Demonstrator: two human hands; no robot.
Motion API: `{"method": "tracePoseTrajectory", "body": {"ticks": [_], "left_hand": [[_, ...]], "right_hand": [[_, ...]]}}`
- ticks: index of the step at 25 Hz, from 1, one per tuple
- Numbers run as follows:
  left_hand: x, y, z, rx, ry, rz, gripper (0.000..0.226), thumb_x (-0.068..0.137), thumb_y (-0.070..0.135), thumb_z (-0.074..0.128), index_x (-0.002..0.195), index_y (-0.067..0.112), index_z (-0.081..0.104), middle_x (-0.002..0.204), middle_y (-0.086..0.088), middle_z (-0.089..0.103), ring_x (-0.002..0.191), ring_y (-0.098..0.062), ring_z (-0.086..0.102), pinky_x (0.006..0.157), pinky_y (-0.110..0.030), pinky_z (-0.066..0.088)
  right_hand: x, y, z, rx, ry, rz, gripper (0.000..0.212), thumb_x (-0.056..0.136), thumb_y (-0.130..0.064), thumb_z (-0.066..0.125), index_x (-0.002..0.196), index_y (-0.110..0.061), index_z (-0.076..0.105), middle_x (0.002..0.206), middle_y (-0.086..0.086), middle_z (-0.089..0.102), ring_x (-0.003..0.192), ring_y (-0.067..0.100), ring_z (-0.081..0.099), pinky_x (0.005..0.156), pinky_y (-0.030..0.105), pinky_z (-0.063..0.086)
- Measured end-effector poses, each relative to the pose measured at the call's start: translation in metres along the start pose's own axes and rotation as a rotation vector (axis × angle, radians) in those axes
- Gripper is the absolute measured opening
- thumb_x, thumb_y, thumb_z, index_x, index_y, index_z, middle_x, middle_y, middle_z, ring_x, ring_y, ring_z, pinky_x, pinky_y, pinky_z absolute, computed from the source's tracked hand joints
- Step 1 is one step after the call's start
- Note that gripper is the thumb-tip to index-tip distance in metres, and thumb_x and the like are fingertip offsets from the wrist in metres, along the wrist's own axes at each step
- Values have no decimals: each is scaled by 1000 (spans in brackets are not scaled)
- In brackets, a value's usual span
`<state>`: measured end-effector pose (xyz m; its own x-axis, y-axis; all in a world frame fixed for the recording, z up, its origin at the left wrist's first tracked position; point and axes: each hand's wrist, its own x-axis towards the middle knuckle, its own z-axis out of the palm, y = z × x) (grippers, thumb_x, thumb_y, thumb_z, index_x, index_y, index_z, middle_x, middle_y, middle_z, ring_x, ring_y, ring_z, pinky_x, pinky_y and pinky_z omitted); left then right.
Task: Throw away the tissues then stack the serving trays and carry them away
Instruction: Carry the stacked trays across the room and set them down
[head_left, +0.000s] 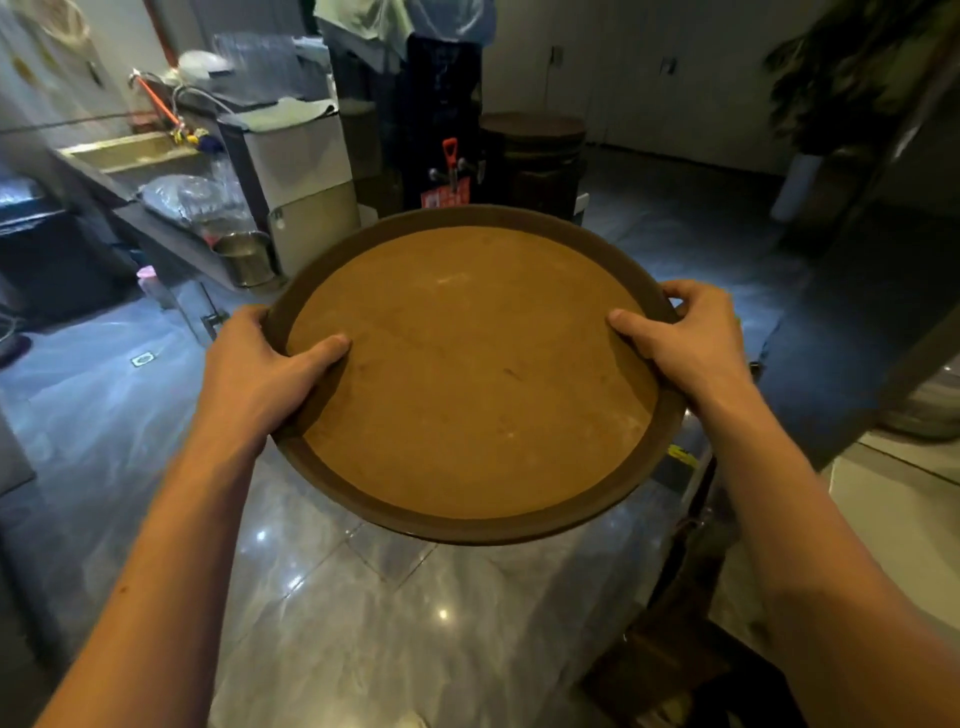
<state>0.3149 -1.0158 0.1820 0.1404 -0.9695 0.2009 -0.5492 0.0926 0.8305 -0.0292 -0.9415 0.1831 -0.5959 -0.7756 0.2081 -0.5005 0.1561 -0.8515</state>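
Head view, looking down past both forearms. Round brown serving tray held in mid-air above a glossy tiled floor, centred between the arms, clear of any surface. Left hand closed on the left rim, thumb laid flat on the tray's inner face, remaining fingers wrapped under and out of sight. Right hand closed on the right rim in the same manner, thumb on top, fingers curled over the edge. Whether a single tray or a stack, not resolvable from above; only one rim evident. No tissues visible on the tray face. Probable handling: stiff, fairly light for its span, smooth raised lip likely slippery, hence opposed grips at the widest points as best hold. Circular form, so no true long axis; face upward, far edge tipped slightly higher than the near edge. Far centre, a dark stack of round objects, possibly further trays, well apart. Far left, a counter with a steel pot.
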Motion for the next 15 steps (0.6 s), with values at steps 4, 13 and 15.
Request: {"method": "tracePoseTrajectory", "body": {"ticks": [4,13,15], "left_hand": [[104,19,17,-56,-78,95,73,70,47,81,128,13,53,122,-11,64,106,-31,62,90,-48,52],[267,65,121,-82,-215,175,76,74,47,77,135,14,46,128,-12,58,107,-32,60,85,-48,53],[295,74,159,-83,-211,197,76,73,49,76,134,15,46,124,-9,58,104,-31,60,83,-48,54]], "right_hand": [[59,-30,33,46,72,44,66,74,-41,80,131,-18,55,120,7,63,97,22,64,78,37,55],[203,-30,64,57,195,82,57,75,-37,79,124,-19,57,102,-5,59,86,11,61,68,27,50],[250,-16,64,65,205,76,58,74,-37,80,125,-18,58,108,-1,60,85,9,60,66,25,48]]}}
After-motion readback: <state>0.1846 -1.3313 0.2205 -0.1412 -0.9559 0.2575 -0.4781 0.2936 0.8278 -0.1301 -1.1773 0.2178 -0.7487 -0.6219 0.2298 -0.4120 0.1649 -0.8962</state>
